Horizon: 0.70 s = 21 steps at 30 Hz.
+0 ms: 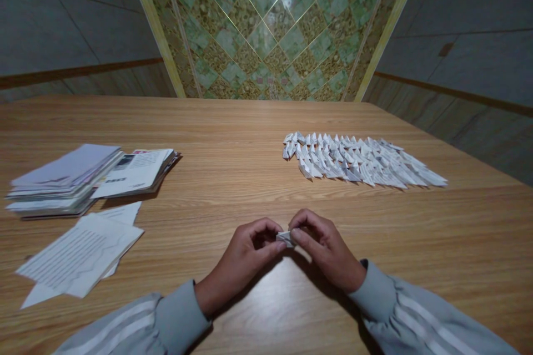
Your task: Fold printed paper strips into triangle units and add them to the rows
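Near the front middle of the table, a small folded piece of paper (285,238) is pinched between both hands. My left hand (254,247) grips its left end between thumb and fingers. On its right end, my right hand (320,241) is closed with the thumb pressed on the paper. Rows of small pointed folded paper pieces (353,160) lie farther back on the right. The fingertips hide part of the held piece.
A thick stack of papers (62,180) stands at the left, beside a smaller printed stack (135,172). Several loose sheets (81,252) lie in front of them. The wooden table (225,122) reaches back towards a tiled wall (266,28).
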Each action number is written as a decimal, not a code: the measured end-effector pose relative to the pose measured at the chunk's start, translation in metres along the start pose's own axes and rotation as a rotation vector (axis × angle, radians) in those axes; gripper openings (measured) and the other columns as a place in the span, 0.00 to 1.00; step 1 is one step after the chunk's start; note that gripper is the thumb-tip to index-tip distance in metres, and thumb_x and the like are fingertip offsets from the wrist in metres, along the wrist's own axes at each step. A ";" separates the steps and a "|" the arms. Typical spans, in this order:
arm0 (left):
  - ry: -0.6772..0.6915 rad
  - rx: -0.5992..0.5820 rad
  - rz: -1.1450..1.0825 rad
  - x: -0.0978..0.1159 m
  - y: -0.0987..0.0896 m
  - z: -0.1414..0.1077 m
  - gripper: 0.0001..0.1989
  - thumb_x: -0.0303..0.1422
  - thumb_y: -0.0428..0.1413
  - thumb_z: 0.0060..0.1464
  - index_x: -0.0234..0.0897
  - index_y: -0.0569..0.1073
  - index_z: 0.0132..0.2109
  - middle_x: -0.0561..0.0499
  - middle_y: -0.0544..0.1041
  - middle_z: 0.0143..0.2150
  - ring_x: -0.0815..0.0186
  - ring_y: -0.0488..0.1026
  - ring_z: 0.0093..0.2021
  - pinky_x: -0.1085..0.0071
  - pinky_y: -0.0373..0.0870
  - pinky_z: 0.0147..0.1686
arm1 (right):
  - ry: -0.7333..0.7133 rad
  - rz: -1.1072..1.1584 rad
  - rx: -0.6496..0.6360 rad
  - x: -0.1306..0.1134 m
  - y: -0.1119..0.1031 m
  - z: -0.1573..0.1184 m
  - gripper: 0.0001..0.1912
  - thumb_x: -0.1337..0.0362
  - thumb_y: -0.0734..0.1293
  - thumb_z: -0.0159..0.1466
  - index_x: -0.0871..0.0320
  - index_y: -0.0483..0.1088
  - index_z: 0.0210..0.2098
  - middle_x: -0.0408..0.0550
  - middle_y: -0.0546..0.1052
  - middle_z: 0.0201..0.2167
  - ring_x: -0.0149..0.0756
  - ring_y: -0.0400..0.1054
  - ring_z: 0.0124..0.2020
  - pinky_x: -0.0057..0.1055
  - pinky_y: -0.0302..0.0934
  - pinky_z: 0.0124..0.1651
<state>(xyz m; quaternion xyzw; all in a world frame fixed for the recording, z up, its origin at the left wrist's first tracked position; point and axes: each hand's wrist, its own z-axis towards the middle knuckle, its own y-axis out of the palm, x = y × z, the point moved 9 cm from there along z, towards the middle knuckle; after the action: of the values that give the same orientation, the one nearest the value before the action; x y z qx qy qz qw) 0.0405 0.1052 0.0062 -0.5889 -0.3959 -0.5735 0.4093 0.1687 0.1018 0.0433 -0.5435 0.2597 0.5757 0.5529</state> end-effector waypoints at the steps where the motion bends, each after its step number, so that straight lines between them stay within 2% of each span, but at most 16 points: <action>1: 0.012 0.019 0.026 0.001 -0.002 0.000 0.08 0.35 0.62 0.52 0.33 0.75 0.35 0.50 0.76 0.30 0.66 0.70 0.30 0.72 0.66 0.31 | 0.004 0.000 -0.013 0.000 0.001 0.000 0.08 0.61 0.63 0.68 0.57 0.67 0.34 0.43 0.72 0.29 0.33 0.66 0.31 0.29 0.59 0.35; 5: 0.144 0.053 0.234 0.019 -0.005 -0.003 0.07 0.33 0.59 0.56 0.34 0.76 0.33 0.49 0.77 0.30 0.65 0.72 0.31 0.71 0.66 0.32 | -0.051 -0.168 -0.035 -0.006 0.005 0.000 0.05 0.62 0.65 0.66 0.57 0.68 0.36 0.45 0.72 0.32 0.36 0.66 0.35 0.31 0.58 0.37; 8: 0.256 0.033 0.449 0.031 0.001 -0.008 0.07 0.31 0.58 0.57 0.34 0.76 0.31 0.50 0.76 0.28 0.66 0.71 0.30 0.72 0.64 0.31 | -0.140 -0.309 -0.039 -0.013 0.009 -0.001 0.04 0.64 0.67 0.65 0.57 0.69 0.34 0.45 0.72 0.31 0.36 0.65 0.35 0.31 0.56 0.38; 10: 0.274 0.034 0.523 0.033 0.004 -0.010 0.08 0.31 0.58 0.57 0.35 0.76 0.30 0.51 0.75 0.27 0.66 0.70 0.29 0.72 0.62 0.30 | -0.184 -0.344 -0.040 -0.017 0.011 -0.002 0.05 0.65 0.66 0.66 0.57 0.68 0.33 0.45 0.71 0.30 0.36 0.64 0.35 0.31 0.56 0.38; 12: 0.231 0.043 0.477 0.029 0.002 -0.008 0.08 0.32 0.57 0.57 0.35 0.75 0.30 0.51 0.75 0.27 0.66 0.70 0.29 0.72 0.62 0.30 | -0.179 -0.326 -0.017 -0.017 0.010 -0.002 0.07 0.66 0.65 0.67 0.57 0.68 0.31 0.44 0.71 0.29 0.35 0.64 0.34 0.31 0.55 0.37; 17: 0.031 0.031 0.099 0.005 -0.002 -0.001 0.06 0.33 0.60 0.54 0.35 0.75 0.37 0.51 0.75 0.31 0.66 0.70 0.31 0.72 0.65 0.31 | 0.007 -0.033 0.100 0.002 -0.006 0.000 0.07 0.63 0.64 0.67 0.57 0.67 0.32 0.42 0.70 0.28 0.33 0.65 0.31 0.29 0.58 0.34; 21: 0.044 0.114 0.015 0.006 -0.011 0.000 0.07 0.34 0.59 0.55 0.34 0.75 0.35 0.50 0.76 0.31 0.65 0.71 0.33 0.72 0.67 0.34 | 0.075 0.027 0.053 0.008 -0.002 0.000 0.07 0.62 0.63 0.66 0.57 0.65 0.33 0.42 0.70 0.29 0.33 0.65 0.32 0.29 0.59 0.34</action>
<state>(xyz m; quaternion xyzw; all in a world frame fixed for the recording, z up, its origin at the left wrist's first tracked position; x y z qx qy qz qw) 0.0306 0.1094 0.0121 -0.5549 -0.4146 -0.5597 0.4549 0.1718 0.1054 0.0367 -0.5465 0.3027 0.5552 0.5490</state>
